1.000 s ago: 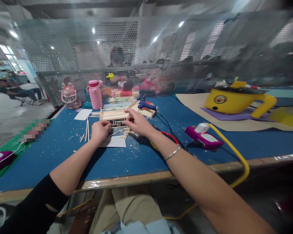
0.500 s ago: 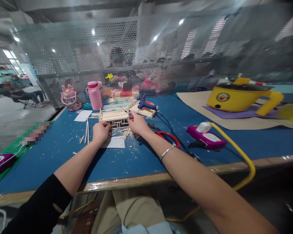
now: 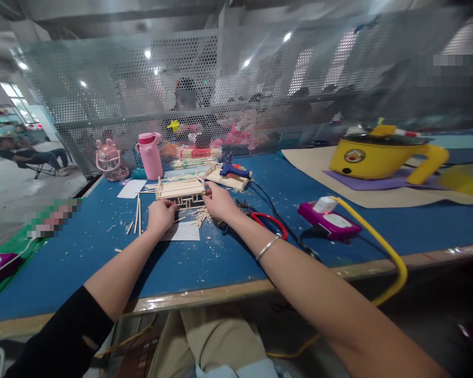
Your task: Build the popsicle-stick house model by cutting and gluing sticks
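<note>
A small model made of thin wooden sticks (image 3: 181, 190), shaped like a bench or bed with a latticed front, is gripped at both ends over the blue table. Its left end is in my left hand (image 3: 161, 214), with the fingers closed at the lower front corner. My right hand (image 3: 217, 200) pinches the right end near the top edge. Below it lie a white paper (image 3: 183, 232) and a heap of cut stick pieces (image 3: 202, 216). Just behind the right end, a blue glue gun (image 3: 234, 169) rests on a wooden piece (image 3: 240, 182).
Red-handled pliers (image 3: 274, 220) and a black cable lie right of my right hand. Farther right are a purple power strip (image 3: 331, 220) with a yellow cord and a yellow electric pot (image 3: 372, 157). A pink bottle (image 3: 151, 160) stands at the back left. A perforated screen (image 3: 142, 100) closes the far side.
The whole view has shifted slightly. Both hands keep their hold on the stick model, which stays in nearly the same place and pose.
</note>
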### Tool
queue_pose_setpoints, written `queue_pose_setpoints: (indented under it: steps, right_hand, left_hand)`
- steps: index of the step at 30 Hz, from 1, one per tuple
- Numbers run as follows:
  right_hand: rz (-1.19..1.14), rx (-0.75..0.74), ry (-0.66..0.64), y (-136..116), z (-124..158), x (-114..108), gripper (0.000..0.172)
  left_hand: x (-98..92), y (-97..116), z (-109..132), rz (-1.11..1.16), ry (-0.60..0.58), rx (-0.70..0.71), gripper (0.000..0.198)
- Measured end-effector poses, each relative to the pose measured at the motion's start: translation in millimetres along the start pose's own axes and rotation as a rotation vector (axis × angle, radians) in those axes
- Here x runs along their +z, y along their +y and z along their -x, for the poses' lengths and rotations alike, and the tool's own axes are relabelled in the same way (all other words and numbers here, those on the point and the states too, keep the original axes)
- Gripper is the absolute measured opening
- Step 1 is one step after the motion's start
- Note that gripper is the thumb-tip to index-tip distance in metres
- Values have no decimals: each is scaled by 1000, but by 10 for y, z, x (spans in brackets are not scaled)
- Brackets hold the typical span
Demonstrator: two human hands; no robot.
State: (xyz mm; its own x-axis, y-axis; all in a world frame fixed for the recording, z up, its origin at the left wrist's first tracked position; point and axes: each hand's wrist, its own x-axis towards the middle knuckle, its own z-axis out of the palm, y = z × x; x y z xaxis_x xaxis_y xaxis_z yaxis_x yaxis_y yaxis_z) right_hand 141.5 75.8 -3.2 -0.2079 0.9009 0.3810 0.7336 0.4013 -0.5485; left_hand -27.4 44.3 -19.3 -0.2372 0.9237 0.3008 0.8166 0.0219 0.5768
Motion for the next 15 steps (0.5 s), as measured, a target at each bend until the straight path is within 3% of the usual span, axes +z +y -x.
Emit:
queue_pose_setpoints:
  steps: [15]
  right_hand:
    - [112,0,-73,-20,8,-28,33]
  left_hand:
    - [-39,-31,-27,-76,-50,54,22]
